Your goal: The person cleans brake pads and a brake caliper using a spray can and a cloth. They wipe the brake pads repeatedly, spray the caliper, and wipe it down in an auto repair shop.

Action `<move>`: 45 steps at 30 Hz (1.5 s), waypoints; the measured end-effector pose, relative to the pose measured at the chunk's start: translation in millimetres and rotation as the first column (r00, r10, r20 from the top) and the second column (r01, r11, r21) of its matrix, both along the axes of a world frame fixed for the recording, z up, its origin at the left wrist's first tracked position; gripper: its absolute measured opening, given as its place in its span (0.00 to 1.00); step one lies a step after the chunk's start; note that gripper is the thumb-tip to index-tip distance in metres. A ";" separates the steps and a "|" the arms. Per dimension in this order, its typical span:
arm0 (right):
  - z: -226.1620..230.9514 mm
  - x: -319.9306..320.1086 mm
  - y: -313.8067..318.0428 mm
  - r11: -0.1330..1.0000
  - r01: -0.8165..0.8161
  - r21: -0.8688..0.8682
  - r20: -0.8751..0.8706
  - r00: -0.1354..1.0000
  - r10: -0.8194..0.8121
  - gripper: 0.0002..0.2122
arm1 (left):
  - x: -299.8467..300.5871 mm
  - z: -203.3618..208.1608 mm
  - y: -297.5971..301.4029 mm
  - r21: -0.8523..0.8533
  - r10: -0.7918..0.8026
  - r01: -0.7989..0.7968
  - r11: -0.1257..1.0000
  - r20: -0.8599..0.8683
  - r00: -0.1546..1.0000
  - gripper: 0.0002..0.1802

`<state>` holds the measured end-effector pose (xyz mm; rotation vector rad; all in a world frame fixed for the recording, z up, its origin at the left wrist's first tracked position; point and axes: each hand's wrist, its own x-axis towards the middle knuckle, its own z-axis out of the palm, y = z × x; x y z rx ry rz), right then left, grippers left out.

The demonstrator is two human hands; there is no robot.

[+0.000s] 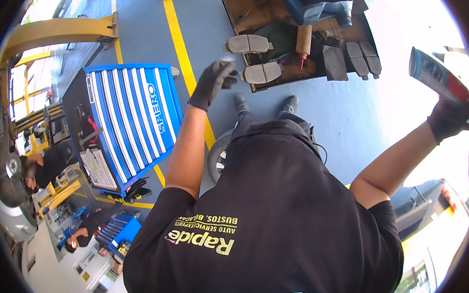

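Head view: left hand [215,83] hung just off the brown tray's [252,17] left edge, near brake pads [262,72]; fingers part-curled, couldn't tell if holding anything. Right hand [452,116] had fingers wrapped around a tilted spray can [433,73], well right of the tray edge. Blue floor [198,33] separated tray from drawer cabinet [135,115].

black short-sleeved shirt [306,203] | yellow lettering [203,242] | black gloves [209,87] | dark shoes [289,105]
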<state>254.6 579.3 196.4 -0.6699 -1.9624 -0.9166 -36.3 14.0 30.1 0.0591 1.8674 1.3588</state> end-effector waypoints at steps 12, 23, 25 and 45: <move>-21.2 -0.8 -276.1 -0.068 -0.809 -0.583 -0.783 0.583 -0.216 0.36 | 16.0 -3.5 7.3 0.229 -0.042 0.007 0.973 0.145 0.989 0.10; -57.1 -72.9 -446.2 0.271 -0.302 -0.914 -0.192 0.910 0.367 0.36 | 2.0 -34.7 12.0 0.314 -0.047 -0.021 0.949 0.206 0.978 0.11; -69.1 -80.4 -456.0 0.264 -0.258 -0.929 -0.140 0.908 0.395 0.36 | -0.4 -33.7 10.9 0.313 -0.095 0.031 0.949 0.193 0.977 0.13; -90.3 -90.8 -497.3 0.248 -0.158 -0.956 -0.038 0.904 0.426 0.33 | -107.8 -76.8 -47.2 0.120 0.046 -0.044 0.992 -0.012 0.999 0.33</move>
